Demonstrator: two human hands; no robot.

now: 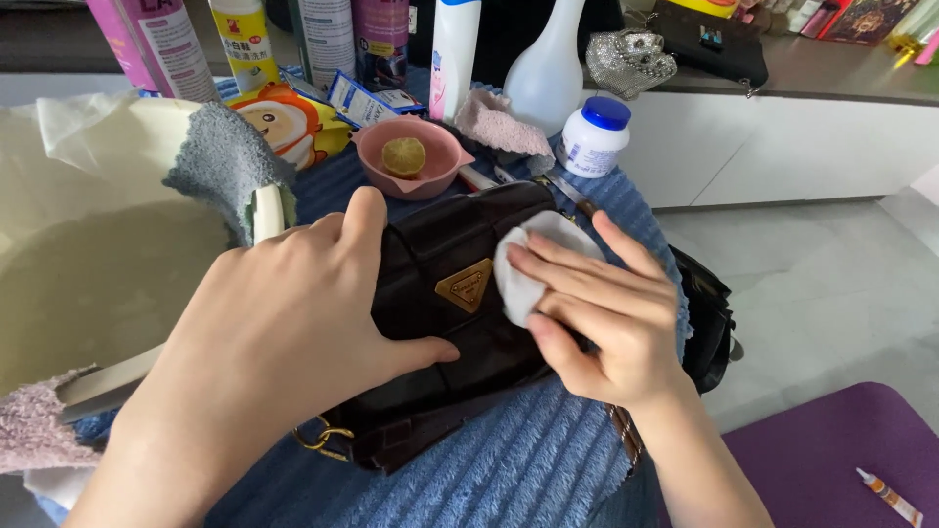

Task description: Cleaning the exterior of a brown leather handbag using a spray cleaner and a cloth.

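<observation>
A dark brown leather handbag [440,332] with a gold triangular badge lies on a blue ribbed towel [509,469]. My left hand [293,332] grips the bag's left side, thumb pressed across its front. My right hand [602,308] presses a white cotton pad [523,269] flat against the bag just right of the badge, fingers stretched over the pad.
A cream basin of cloudy water [88,274] with a grey cloth [220,161] on its rim stands at left. Behind the bag are a pink bowl holding a lemon half [406,156], a white jar with a blue lid [595,137], bottles and spray cans. A purple mat [831,450] lies lower right.
</observation>
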